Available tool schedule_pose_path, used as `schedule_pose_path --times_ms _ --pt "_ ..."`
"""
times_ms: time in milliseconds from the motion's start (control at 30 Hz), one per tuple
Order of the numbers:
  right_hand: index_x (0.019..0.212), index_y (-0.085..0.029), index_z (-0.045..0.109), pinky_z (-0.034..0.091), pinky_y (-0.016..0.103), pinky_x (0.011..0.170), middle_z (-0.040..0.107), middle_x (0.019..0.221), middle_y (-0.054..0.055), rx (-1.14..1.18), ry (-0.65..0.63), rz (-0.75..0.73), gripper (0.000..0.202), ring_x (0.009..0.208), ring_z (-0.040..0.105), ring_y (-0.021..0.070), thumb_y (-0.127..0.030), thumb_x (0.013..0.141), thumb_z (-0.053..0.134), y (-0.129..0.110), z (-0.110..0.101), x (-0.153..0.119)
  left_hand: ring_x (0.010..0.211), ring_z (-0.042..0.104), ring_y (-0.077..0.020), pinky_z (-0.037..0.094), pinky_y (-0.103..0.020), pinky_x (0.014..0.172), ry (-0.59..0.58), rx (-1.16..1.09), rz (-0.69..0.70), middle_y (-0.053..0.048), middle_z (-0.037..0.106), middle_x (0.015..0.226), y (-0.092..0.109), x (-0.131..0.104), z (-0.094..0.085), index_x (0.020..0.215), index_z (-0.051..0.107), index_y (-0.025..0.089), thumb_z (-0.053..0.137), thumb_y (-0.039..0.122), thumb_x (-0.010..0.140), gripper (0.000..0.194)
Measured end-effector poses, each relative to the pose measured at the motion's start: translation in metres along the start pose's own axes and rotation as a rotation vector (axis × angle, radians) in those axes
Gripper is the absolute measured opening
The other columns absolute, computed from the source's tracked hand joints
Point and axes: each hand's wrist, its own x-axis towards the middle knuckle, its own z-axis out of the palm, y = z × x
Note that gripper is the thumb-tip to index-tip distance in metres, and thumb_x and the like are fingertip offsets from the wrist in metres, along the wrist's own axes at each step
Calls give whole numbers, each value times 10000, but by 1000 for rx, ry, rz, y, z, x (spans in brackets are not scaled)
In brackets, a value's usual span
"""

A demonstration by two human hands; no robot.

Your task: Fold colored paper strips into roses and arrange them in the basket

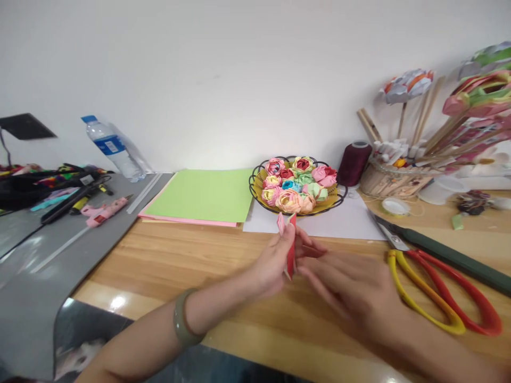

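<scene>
A narrow folded red paper [291,252] with pale pink edges stands near upright above the table in front of the flower basket. My left hand [275,260] is closed around it, thumb on the near face and fingers behind. From the right, my right hand [351,282] meets the paper's lower part with its fingertips drawn together; this hand is slightly blurred and its exact grip is partly hidden. Just beyond the paper's upper end sits a yellow basket [255,189] with a dark looped rim, holding several rolled paper flowers [289,201].
Large scissors [423,276] and a dark green long tool [459,258] lie at right. Green paper sheets [207,194] lie left of the basket. A maroon thread spool [353,162] and stick holder [393,181] stand behind. Farther left are a pink glue gun [104,211] and water bottle [114,149].
</scene>
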Motion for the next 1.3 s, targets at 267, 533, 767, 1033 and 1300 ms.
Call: schedule_pose_path --times_ms 267,533,767,1033,1300 --pt "1021 -190 625 481 269 537 669 753 28 601 -111 634 360 615 592 150 -431 753 616 34 -16 11 371 197 -15 137 -181 372 -205 328 -115 111 280 459 12 -4 -2 641 396 180 678 472 670 407" --pt "798 -203 661 472 258 583 696 768 29 591 -153 556 161 695 627 162 -336 815 571 19 -18 10 465 264 -44 212 -202 435 -209 625 -113 88 298 558 9 -5 0 641 353 196 677 239 650 327" --pt "1025 -187 599 513 269 615 686 836 46 454 -104 436 254 711 638 161 -299 797 604 24 -14 6 542 404 -112 324 -239 536 -186 869 24 41 422 589 4 -8 -2 725 498 201 540 245 748 65" --pt "992 -254 664 530 262 664 715 896 22 477 -176 244 205 795 669 165 -224 854 516 20 -20 7 736 562 -183 408 -279 663 -108 961 41 -19 627 783 5 -3 -8 792 599 183 558 188 705 96" --pt "829 -255 659 502 242 612 692 783 -10 412 15 451 66 687 634 145 -277 798 605 33 -23 -1 559 501 -83 398 -208 539 52 580 137 5 612 726 25 -4 -4 881 590 175 749 268 603 333"
